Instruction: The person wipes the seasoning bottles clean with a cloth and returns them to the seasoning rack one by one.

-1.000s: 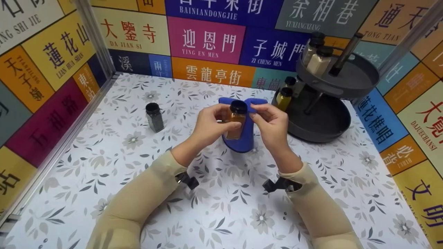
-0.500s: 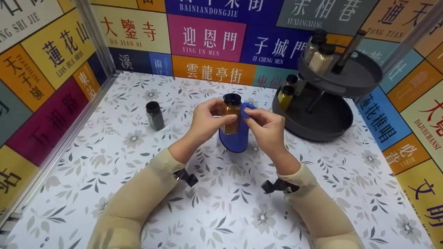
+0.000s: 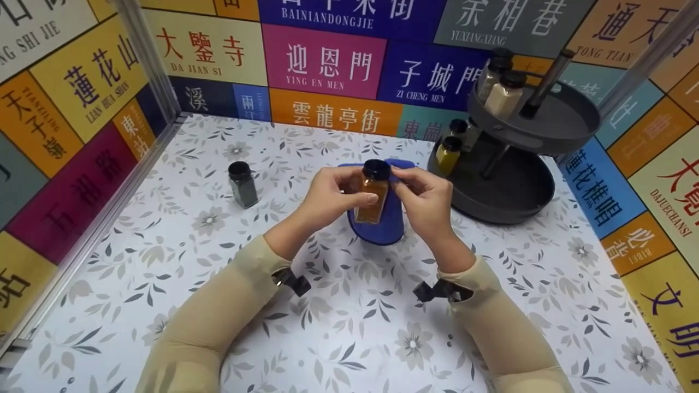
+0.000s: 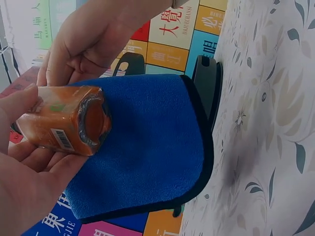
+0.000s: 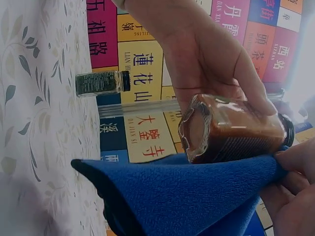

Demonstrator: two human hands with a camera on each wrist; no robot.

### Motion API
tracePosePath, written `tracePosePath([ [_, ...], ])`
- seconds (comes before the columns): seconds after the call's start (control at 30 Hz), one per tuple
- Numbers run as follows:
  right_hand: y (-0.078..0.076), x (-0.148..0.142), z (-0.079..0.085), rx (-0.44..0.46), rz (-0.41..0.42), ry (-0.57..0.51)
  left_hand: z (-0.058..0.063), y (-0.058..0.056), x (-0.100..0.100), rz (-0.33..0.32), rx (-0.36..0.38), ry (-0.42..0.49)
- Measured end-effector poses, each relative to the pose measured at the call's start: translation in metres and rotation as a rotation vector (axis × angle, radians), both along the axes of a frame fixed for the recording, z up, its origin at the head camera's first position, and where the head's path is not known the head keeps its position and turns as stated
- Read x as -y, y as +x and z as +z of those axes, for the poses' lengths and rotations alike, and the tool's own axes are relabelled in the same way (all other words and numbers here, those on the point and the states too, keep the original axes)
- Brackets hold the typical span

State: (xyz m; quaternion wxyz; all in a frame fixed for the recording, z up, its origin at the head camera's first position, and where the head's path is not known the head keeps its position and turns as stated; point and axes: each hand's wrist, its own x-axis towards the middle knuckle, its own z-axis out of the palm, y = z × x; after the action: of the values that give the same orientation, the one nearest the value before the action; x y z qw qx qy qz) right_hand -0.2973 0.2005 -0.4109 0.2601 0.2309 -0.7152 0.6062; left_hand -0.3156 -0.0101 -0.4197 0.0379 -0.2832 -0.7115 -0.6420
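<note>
My left hand (image 3: 336, 196) grips a glass spice jar (image 3: 372, 199) of orange-brown powder with a black lid, held upright above the table. A barcode label shows on the jar (image 4: 64, 120) in the left wrist view. My right hand (image 3: 426, 202) pinches a blue cloth (image 3: 390, 226) with dark edging near the jar's lid. The cloth (image 5: 197, 191) hangs down along the jar's side in the right wrist view. To the left, a second black-lidded jar (image 3: 243, 185) with dark green contents stands upright on the table, apart from both hands.
A dark two-tier round rack (image 3: 508, 199) stands at the back right. Its upper tier holds a jar of pale powder (image 3: 503, 98) and another jar; a yellow jar (image 3: 448, 156) is among those below. Walls with coloured signs (image 3: 327, 63) enclose the floral-patterned table (image 3: 360, 327).
The jar and both hands shifted slightly left and up, then came back right and down. The cloth swung along with them and its spread upper part shows again behind the jar.
</note>
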Motion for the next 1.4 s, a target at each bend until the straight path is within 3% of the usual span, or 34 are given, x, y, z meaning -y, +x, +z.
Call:
tracePosePath([
  [0.27,0.0,-0.001,-0.003,-0.058,0.062,0.001,0.003,0.002,0.0,0.058,-0.018,-0.026],
  [0.57,0.001,0.006,-0.007,-0.138,0.041,-0.001,0.005,0.001,0.0,0.127,-0.002,0.02],
  [0.73,0.004,0.013,-0.015,-0.132,0.049,0.05,0.004,0.001,0.006,0.19,0.045,0.063],
  [0.93,0.003,0.017,-0.019,-0.119,0.029,0.083,0.009,-0.003,0.01,0.211,0.026,0.098],
  [1.1,0.001,0.02,-0.021,-0.053,0.017,0.086,0.015,-0.002,0.012,0.25,0.01,0.113],
  [1.2,0.0,0.019,-0.02,0.001,0.007,0.054,0.017,0.001,0.011,0.212,0.013,0.119],
  [1.4,-0.004,0.009,-0.013,0.075,-0.015,-0.048,0.012,0.005,0.004,0.058,0.03,0.048],
])
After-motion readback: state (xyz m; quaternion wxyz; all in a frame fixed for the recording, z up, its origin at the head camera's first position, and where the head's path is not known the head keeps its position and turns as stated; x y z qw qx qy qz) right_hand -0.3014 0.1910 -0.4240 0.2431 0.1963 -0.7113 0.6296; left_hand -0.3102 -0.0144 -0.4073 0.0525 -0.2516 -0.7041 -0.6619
